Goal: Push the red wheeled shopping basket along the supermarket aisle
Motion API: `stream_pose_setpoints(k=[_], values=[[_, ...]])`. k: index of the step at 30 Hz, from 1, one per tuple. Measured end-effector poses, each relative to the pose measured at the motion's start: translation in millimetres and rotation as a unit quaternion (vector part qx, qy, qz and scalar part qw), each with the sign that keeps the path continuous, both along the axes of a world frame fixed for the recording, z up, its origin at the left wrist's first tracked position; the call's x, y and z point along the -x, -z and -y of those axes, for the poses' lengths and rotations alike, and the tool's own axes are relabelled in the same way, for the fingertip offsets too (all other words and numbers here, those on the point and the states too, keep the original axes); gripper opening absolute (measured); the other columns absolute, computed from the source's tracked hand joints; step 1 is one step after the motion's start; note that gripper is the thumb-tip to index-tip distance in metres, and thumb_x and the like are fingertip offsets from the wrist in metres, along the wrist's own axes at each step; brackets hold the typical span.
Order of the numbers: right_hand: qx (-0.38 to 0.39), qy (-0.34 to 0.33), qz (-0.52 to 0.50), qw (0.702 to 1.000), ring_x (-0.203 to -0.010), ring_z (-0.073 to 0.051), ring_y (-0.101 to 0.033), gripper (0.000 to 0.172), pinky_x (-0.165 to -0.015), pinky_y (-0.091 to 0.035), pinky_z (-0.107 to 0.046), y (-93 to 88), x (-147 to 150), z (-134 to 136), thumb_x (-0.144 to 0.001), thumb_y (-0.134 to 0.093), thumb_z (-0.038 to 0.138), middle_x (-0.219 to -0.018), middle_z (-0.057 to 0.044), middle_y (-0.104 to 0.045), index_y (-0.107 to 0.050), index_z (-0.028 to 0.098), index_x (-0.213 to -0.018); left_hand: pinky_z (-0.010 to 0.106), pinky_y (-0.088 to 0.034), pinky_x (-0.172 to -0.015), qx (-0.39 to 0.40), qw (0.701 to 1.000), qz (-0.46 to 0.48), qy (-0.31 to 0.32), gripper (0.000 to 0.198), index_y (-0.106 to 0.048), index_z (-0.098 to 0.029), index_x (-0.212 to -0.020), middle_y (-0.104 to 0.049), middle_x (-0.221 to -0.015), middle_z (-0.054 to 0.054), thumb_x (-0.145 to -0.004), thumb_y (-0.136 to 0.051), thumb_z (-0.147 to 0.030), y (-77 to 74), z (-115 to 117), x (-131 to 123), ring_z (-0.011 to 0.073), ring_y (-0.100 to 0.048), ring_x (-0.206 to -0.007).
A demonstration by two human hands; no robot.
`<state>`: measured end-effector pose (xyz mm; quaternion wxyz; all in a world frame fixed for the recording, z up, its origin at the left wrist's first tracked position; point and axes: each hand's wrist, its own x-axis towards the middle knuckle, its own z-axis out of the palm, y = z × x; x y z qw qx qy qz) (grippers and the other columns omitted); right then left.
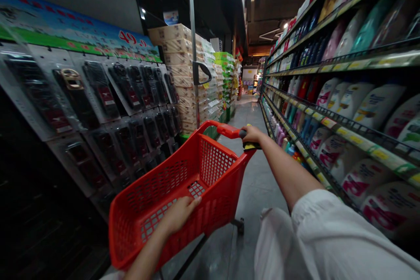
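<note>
A red plastic shopping basket cart (183, 183) rolls in front of me in a store aisle; nothing shows inside it. My left hand (179, 214) rests on its near rim, fingers curled over the edge. My right hand (252, 134), arm stretched forward, is closed round the far end of the basket's red handle (226, 130) with a black grip. A small yellow and black thing (251, 145) sits under that hand; I cannot make out what it is.
Left wall holds hanging packaged items (98, 96) under a blue banner, then stacked cartons (179, 61) behind a metal pole (193, 52). Right shelves (344, 118) carry bottles and refill pouches. The grey floor (249, 113) runs ahead between them.
</note>
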<state>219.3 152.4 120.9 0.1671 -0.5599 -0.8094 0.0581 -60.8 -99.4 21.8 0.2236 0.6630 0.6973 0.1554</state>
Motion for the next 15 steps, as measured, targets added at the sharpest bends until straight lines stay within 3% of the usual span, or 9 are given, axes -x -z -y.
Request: stream_pose_setpoints(k=[3, 7, 10, 15], values=[[0.005, -0.043, -0.129, 0.991, -0.071, -0.015, -0.063, 0.041, -0.065, -0.048, -0.022, 13.9, -22.2, 1.3, -0.063, -0.067, 0.021, -0.081, 0.001, -0.068, -0.067, 0.017, -0.103, 0.028, -0.033, -0.061, -0.007, 1.0, -0.007, 0.006, 0.056, -0.054, -0.017, -0.066, -0.062, -0.073, 0.006, -0.085, -0.027, -0.063, 4.8, -4.3, 2.3, 0.0201, -0.055, -0.069], [-0.151, 0.038, -0.32, 0.935, -0.076, -0.019, -0.06, 0.03, -0.071, -0.047, -0.028, 52.4, -23.7, 19.9, -0.066, -0.056, 0.027, -0.082, -0.003, -0.065, -0.068, 0.016, -0.091, 0.029, -0.034, -0.062, -0.008, 1.0, -0.025, 0.011, 0.06, -0.055, -0.017, -0.067, -0.063, -0.075, 0.008, -0.086, -0.023, -0.064, 7.8, -9.1, 0.6, 0.0214, -0.056, -0.071], [-0.243, 0.066, -0.307, 0.918, -0.084, -0.023, -0.058, 0.026, -0.079, -0.045, -0.034, 72.8, -15.3, 36.7, -0.07, -0.055, 0.031, -0.087, -0.007, -0.064, -0.066, 0.017, -0.089, 0.029, -0.036, -0.064, -0.013, 0.999, -0.037, 0.014, 0.06, -0.058, -0.016, -0.069, -0.065, -0.077, 0.01, -0.088, -0.022, -0.06, 4.7, -10.9, -4.8, 0.0222, -0.058, -0.074], [-0.298, 0.059, -0.211, 0.929, -0.091, -0.026, -0.052, 0.022, -0.088, -0.04, -0.039, 79.1, 5.6, 62.6, -0.079, -0.054, 0.032, -0.088, -0.01, -0.062, -0.065, 0.017, -0.091, 0.029, -0.038, -0.067, -0.019, 0.998, -0.06, 0.015, 0.06, -0.064, -0.015, -0.076, -0.067, -0.081, 0.012, -0.091, -0.022, -0.055, -1.9, -15.3, -15.2, 0.023, -0.062, -0.078]])
